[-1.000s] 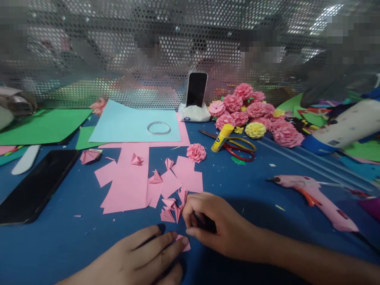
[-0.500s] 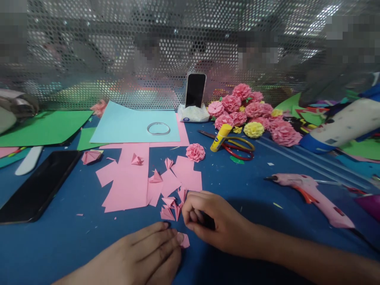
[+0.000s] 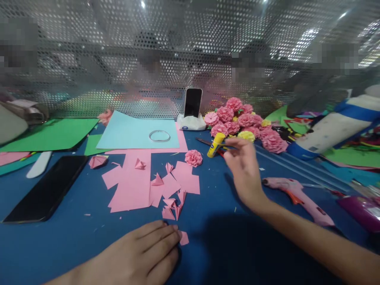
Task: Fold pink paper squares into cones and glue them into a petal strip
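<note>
My left hand (image 3: 142, 249) rests on the table at the lower middle, fingers pressed together over a small pink paper piece (image 3: 184, 238). Only one end of that piece shows; the thumb is hidden. My right hand (image 3: 245, 170) is raised over the table with its fingers apart, beside a yellow glue stick (image 3: 215, 145) standing tilted. I cannot tell whether the fingertips touch the stick. Scissors (image 3: 204, 141) lie behind it, their handles mostly covered by this hand. Folded pink paper pieces (image 3: 169, 214) lie just beyond my left hand.
Pink sheets (image 3: 133, 186), a light blue sheet (image 3: 133, 132) and a ruffled pink paper flower (image 3: 193, 158) lie ahead. More paper flowers (image 3: 225, 114) are piled behind. A pink glue gun (image 3: 297, 194) is at right, a black phone (image 3: 47, 190) at left. Another phone (image 3: 192, 102) stands upright before perforated metal.
My right hand has moved up and to the right, from beside the folded pink pieces to the glue stick, and its fingers have opened. My left hand stays on the pink paper piece.
</note>
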Demonstrator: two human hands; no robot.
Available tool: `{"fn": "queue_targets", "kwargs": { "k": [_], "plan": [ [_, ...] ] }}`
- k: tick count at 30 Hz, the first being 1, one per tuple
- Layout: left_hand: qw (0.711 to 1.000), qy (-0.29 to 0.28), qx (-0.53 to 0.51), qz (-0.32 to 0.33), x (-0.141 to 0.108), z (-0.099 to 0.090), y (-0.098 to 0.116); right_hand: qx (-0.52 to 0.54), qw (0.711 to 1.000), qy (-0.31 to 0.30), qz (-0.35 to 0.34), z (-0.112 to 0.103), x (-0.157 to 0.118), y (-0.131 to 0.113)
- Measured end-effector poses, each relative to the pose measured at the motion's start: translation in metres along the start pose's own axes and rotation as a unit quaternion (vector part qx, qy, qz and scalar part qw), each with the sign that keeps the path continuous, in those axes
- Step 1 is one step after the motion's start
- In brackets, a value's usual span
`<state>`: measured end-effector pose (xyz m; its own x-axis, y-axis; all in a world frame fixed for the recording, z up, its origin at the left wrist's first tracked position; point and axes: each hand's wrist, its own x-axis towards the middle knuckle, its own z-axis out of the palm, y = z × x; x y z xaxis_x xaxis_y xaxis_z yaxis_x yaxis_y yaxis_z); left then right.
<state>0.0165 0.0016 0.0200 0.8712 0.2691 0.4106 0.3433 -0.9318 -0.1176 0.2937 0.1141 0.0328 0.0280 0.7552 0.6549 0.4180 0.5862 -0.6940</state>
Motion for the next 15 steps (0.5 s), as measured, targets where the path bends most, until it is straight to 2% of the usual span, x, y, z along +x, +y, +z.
{"fn": "queue_targets", "kwargs": {
  "k": [3,7,10,15],
  "plan": [
    [1.0,-0.004,0.001,0.003,-0.001,0.001,0.0,-0.014,0.998,0.052,0.025,-0.006,0.025,0.033],
    [1.0,-0.006,-0.013,0.01,-0.002,0.005,0.0,0.0,0.998,-0.019,0.065,-0.001,0.04,0.06],
    [0.999,0.002,-0.032,0.001,-0.002,0.008,-0.001,0.001,0.994,-0.073,0.076,0.01,0.042,0.063],
    [0.999,0.011,-0.041,-0.001,-0.005,0.011,-0.001,-0.033,0.987,-0.138,0.071,0.019,0.04,0.047]
  ]
}}
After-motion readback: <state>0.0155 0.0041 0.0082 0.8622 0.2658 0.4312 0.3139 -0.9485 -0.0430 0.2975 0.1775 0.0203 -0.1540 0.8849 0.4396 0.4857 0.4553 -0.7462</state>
